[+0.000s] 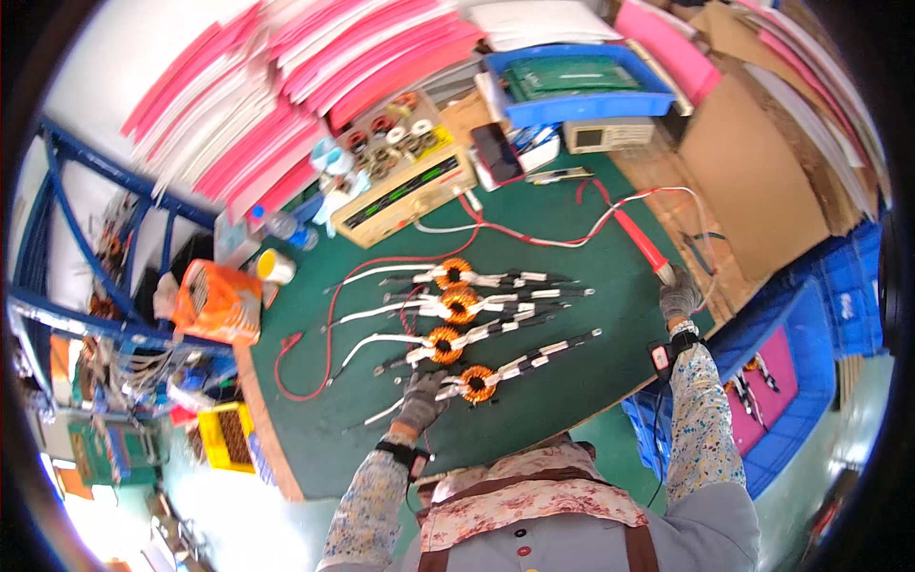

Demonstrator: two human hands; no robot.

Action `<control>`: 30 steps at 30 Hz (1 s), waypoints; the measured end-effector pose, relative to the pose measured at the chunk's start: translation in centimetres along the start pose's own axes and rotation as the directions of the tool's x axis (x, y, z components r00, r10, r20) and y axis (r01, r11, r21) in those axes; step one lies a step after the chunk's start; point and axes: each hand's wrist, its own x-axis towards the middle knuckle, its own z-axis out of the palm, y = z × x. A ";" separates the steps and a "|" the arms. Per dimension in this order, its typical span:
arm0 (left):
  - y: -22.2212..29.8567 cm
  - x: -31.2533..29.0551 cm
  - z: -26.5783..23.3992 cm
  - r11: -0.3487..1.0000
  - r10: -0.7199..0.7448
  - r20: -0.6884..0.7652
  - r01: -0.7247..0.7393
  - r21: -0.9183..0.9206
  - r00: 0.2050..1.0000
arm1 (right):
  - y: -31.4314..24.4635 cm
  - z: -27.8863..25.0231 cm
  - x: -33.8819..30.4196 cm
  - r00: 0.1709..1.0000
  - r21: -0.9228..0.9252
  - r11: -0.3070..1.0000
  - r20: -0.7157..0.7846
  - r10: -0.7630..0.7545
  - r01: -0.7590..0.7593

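Four-way rows aside, several toroidal coils with orange copper windings lie on the green mat, their white-and-black sleeved leads stretched left and right. My gloved left hand [420, 402] is closed around the left-side leads of the nearest coil [477, 383]. Just beyond it lies another coil [444, 345]. Over at the mat's right edge, my gloved right hand [679, 297] grips the near end of a red test probe [640, 242]. A red-and-white cable runs from the probe area toward a beige bench meter [404, 198] with a lit green display.
A red clip lead [331, 353] loops across the mat's left side. Behind stand a phone [497, 153], a blue tray [581, 107] and stacked pink and white sheets [372, 57]. An orange bag [217, 300] and yellow cup [275, 267] sit left; a blue crate [799, 381] stands right.
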 end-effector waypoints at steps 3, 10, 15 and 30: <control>1.5 1.6 -0.3 0.985 -0.159 0.126 0.148 0.091 0.979 | -0.4 1.8 -1.7 0.998 -0.016 1.000 0.068 0.017 -0.016; 5.4 -0.6 -2.9 0.970 -0.170 0.073 0.180 -0.162 0.983 | -5.1 -3.2 -6.7 0.931 0.037 0.931 0.014 -0.364 0.363; 9.1 -6.0 -5.7 0.805 -0.051 0.081 0.089 -0.587 0.995 | -13.3 -11.9 -16.2 0.423 0.349 0.511 0.300 -0.855 0.785; 15.8 -9.5 -17.1 0.760 0.608 -0.354 -0.650 -0.001 0.711 | -15.5 -19.7 -19.6 0.388 -0.150 0.463 -0.358 -0.849 0.874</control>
